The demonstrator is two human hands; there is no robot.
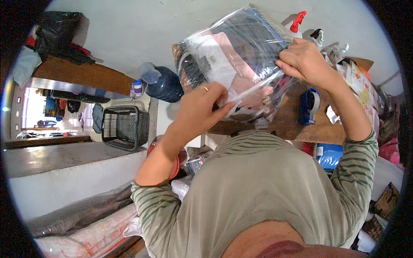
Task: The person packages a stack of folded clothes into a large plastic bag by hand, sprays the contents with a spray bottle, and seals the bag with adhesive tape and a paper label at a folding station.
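Note:
Both hands hold up a clear plastic bag [241, 47] packed with folded dark, pink and white clothing. My left hand [202, 105], with a ring on one finger, pinches the bag's lower edge near the white and pink fabric. On the bag's right side, my right hand [305, 60] grips the plastic with bent fingers. The bag is raised over a brown wooden table [284, 127]. Striped green-grey sleeves cover both arms, and my shoulder fills the lower middle of the view.
A blue tape dispenser [310, 105] sits on the table under my right wrist. Spray bottles [297, 21] and printed packets [359, 84] stand at the right. A black mesh basket [124, 127] and a dark blue jug [165, 84] are at the left, with filled sacks [86, 236] below.

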